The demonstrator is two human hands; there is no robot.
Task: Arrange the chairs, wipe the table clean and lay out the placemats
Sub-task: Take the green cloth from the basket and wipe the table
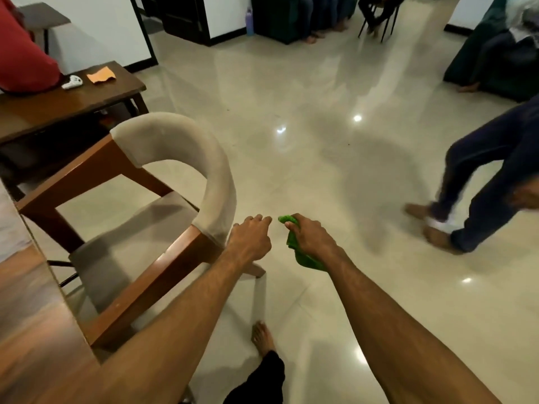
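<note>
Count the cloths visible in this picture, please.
2: a green cloth held in the right hand, and an orange cloth on the dark side table at upper left. Others may be hidden.

Left hand (250, 238) is curled just beside the end of the chair (180, 141)'s padded back (can't tell if it touches), right hand (312, 239) grips a bunched green cloth (304, 259) above the shiny floor (291, 91), chair sits angled by the wooden surface (32, 316) lower left, and somebody's blurry legs (481, 173) are off right.
</note>
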